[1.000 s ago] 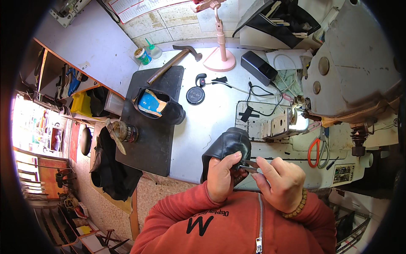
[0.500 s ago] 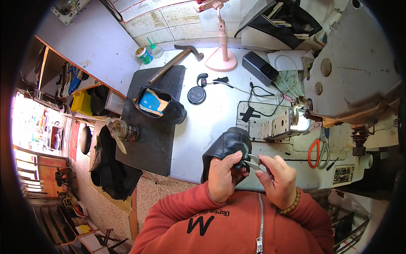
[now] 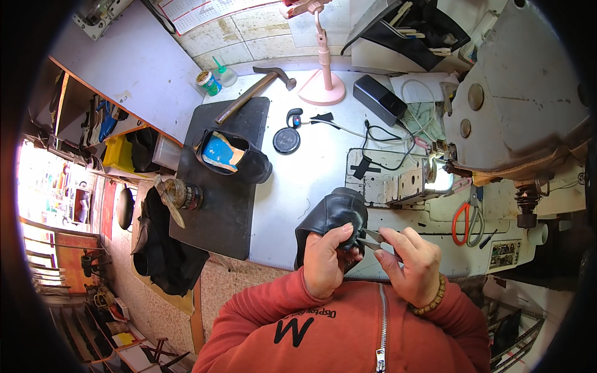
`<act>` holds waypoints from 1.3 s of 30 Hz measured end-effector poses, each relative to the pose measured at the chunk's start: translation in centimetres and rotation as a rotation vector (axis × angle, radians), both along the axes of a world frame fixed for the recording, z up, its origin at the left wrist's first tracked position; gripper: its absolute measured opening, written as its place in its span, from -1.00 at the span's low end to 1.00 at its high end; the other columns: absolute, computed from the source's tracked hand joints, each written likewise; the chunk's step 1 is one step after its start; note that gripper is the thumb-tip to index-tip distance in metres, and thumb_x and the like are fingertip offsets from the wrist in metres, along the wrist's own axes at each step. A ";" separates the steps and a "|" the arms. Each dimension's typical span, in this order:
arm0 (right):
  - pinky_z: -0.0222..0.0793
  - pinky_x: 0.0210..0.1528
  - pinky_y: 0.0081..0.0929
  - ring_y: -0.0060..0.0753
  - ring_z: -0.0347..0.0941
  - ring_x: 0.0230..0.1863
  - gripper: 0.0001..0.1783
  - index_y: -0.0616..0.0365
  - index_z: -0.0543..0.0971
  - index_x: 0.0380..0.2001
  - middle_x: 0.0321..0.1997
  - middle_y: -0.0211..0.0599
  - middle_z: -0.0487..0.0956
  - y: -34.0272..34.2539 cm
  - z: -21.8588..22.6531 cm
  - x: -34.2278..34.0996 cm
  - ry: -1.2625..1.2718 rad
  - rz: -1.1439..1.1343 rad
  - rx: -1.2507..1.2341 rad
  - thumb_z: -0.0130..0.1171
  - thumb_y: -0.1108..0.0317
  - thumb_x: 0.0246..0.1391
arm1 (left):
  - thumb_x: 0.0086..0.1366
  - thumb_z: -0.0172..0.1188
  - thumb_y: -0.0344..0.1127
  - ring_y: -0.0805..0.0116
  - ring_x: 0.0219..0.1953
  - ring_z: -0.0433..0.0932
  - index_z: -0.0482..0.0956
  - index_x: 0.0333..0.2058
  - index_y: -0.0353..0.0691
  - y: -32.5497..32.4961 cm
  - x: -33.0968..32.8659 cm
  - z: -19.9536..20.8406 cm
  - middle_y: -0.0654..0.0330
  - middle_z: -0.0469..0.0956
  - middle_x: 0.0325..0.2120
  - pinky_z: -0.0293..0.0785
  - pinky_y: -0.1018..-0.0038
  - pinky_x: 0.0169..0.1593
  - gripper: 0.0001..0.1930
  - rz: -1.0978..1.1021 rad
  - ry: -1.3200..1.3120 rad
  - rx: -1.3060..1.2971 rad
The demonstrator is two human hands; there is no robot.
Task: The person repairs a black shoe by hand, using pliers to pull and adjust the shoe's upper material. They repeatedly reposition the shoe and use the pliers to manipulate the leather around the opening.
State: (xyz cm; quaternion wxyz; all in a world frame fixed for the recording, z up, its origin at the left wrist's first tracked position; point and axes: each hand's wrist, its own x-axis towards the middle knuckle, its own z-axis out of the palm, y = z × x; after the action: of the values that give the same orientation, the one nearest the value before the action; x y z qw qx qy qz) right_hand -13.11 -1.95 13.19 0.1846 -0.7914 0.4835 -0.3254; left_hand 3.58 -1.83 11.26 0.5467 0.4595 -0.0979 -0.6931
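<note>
In front of my chest, a black leather shoe upper (image 3: 334, 214) is held at the table's near edge. My left hand (image 3: 325, 260) grips its near side, with the thumb pressed on the leather and the other fingers partly hidden beneath. Between the thumb and fingers of my right hand (image 3: 411, 261) is a pair of small thread snips (image 3: 372, 240). Their two metal blades stand a little apart, with the tips against the leather beside my left thumb. Left of the hands, another black shoe upper (image 3: 241, 163) with a blue and tan insole lies on a dark mat (image 3: 219, 214).
A hammer (image 3: 249, 96) and a glue jar (image 3: 185, 194) with a brush rest on the mat. Right stands a sewing machine (image 3: 516, 105), its lamp lit, beside orange-handled scissors (image 3: 461, 222). A pink stand (image 3: 323, 90), round black disc (image 3: 286, 140), black box (image 3: 379, 99) and cables occupy the back.
The whole view has shifted slightly. My right hand has moved a little with the snips at the leather; my left hand keeps its grip on the upper.
</note>
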 end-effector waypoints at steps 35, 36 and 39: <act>0.34 -0.52 -0.43 -0.37 0.39 -0.51 -0.81 0.18 0.49 -0.36 -0.47 -0.36 0.39 -2.5 0.8 2.5 0.058 0.262 -0.235 0.17 0.45 -0.14 | 0.30 0.02 -0.35 0.48 -0.54 0.45 0.49 -0.37 -0.29 0.6 0.7 0.3 0.26 0.50 -0.53 0.42 0.50 -0.43 -0.85 -0.081 0.094 -0.085; 0.31 -0.54 -0.44 -0.39 0.37 -0.53 -0.84 0.16 0.47 -0.39 -0.49 -0.37 0.36 -2.7 1.1 2.7 0.113 0.287 -0.265 0.14 0.43 -0.12 | 0.30 0.01 -0.36 0.50 -0.53 0.45 0.49 -0.38 -0.29 0.6 0.8 0.3 0.27 0.49 -0.53 0.41 0.51 -0.41 -0.85 -0.082 0.113 -0.073; 0.24 -0.58 -0.48 -0.44 0.32 -0.57 -0.88 0.13 0.44 -0.44 -0.54 -0.39 0.30 -2.6 2.0 2.6 0.294 0.349 -0.337 0.08 0.37 -0.11 | 0.31 0.00 -0.39 0.53 -0.49 0.44 0.48 -0.41 -0.29 0.9 0.6 -0.1 0.30 0.47 -0.52 0.39 0.54 -0.39 -0.85 -0.042 0.165 -0.166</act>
State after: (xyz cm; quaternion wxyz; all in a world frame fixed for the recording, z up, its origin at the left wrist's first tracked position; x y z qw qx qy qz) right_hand -10.49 -4.60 15.18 0.0316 -0.9210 0.3006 -0.2459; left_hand 4.22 -0.95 11.12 0.5742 0.3518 -0.1192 -0.7296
